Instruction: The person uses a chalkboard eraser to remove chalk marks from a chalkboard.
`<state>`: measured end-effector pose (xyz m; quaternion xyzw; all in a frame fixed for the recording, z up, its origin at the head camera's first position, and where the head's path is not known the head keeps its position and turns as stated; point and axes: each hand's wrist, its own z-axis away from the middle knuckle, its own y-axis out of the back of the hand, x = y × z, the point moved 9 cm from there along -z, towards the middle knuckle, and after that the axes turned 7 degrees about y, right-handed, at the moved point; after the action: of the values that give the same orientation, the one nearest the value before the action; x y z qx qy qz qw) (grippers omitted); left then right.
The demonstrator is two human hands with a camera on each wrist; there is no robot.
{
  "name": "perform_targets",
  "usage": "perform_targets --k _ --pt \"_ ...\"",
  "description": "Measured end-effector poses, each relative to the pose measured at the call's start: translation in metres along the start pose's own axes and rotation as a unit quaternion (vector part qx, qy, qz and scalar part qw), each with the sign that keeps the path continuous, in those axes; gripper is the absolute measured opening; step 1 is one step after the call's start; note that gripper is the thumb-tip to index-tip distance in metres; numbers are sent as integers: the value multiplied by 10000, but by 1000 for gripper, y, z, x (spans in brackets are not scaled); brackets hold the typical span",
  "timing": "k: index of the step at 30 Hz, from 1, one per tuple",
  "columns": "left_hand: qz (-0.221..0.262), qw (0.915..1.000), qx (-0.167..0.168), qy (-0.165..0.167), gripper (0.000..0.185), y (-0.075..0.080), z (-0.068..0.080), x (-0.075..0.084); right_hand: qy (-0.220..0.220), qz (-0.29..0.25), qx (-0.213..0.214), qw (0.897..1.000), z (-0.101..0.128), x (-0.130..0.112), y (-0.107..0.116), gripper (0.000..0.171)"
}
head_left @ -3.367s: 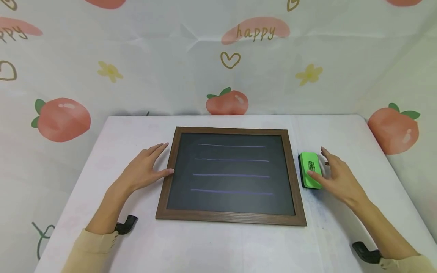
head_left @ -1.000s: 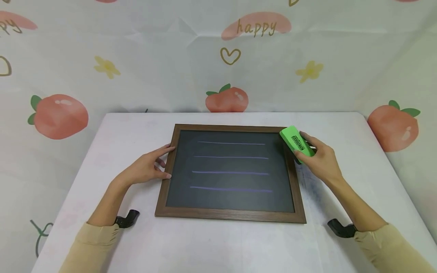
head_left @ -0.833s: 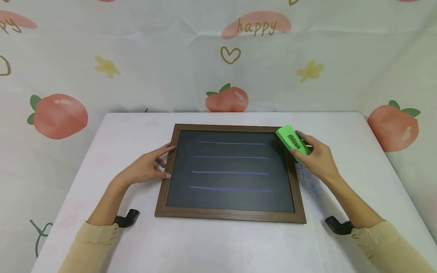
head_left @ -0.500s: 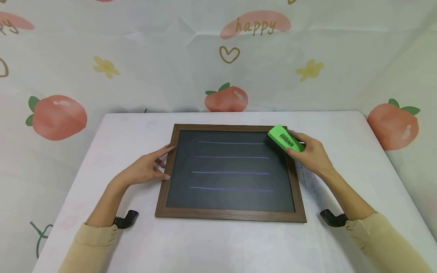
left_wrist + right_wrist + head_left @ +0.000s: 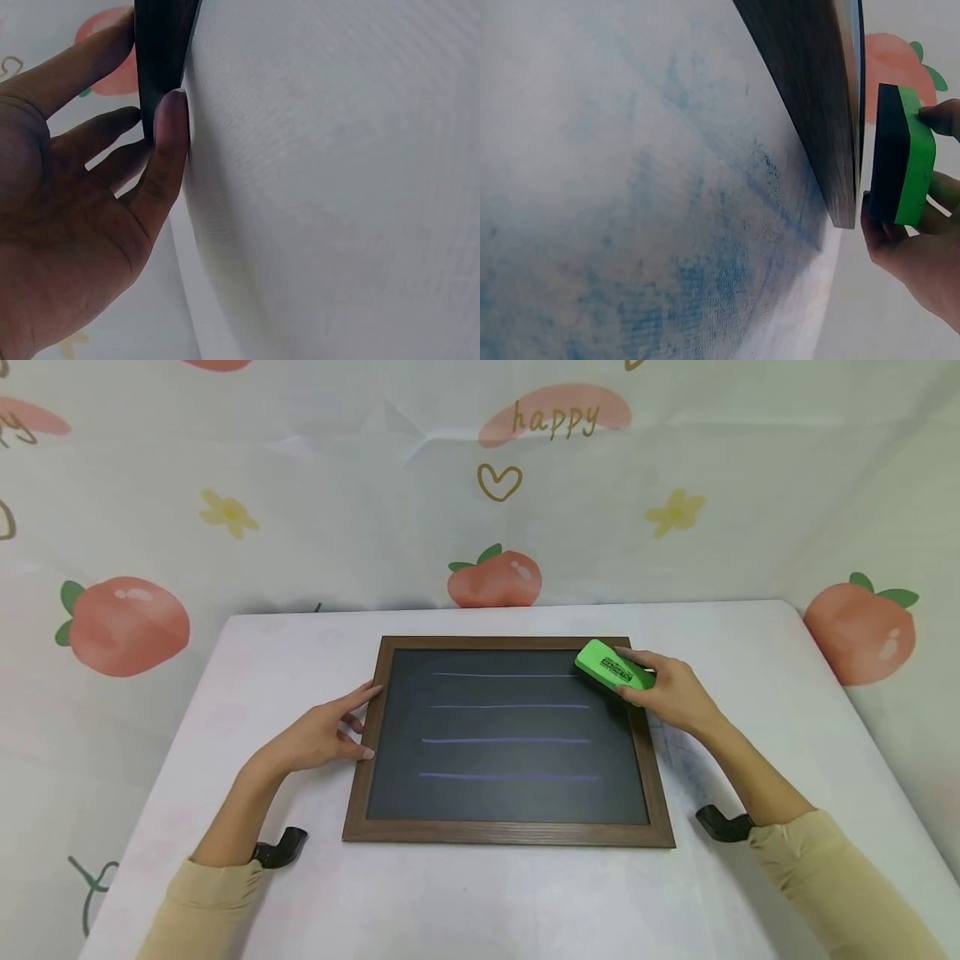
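A framed chalkboard (image 5: pixel 510 797) lies on the table with several purple lines drawn across its dark surface. My right hand (image 5: pixel 671 693) grips a green board eraser (image 5: pixel 611 667) between thumb and fingers, over the board's upper right corner. The eraser's leading end meets the right end of the top line (image 5: pixel 502 675). In the right wrist view, the eraser's black felt side (image 5: pixel 890 150) faces the board, close to its surface. On the other side, my left hand (image 5: pixel 318 731) touches the board's left frame with index fingertip and thumb, its other fingers slightly bent.
The white table (image 5: pixel 465 902) extends around the board, with blue smudges (image 5: pixel 690 285) near its right side. Behind stands a pale backdrop (image 5: pixel 337 552) printed with peaches, flowers and hearts. A black wrist mount (image 5: pixel 281 847) sits at the left cuff, another mount (image 5: pixel 723 824) at the right.
My right hand picked up the eraser from the table right of the board and carried it left over the upper right corner. My left index finger came onto the frame.
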<state>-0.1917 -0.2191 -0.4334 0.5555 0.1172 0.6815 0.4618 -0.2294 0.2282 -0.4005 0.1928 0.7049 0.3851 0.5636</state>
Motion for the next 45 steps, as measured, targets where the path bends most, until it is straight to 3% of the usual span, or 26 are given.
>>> perform_targets --k 17,34,45 --pt "-97 10000 11 -2 97 -1 2 1 13 -104 -331 9994 -6 6 -12 61" --pt "-8 10000 -5 -46 97 1 3 0 -82 174 -356 9992 -13 4 -10 62" --pt "-65 10000 -24 -59 98 -1 1 0 -59 -15 -452 9990 -23 3 -16 61"
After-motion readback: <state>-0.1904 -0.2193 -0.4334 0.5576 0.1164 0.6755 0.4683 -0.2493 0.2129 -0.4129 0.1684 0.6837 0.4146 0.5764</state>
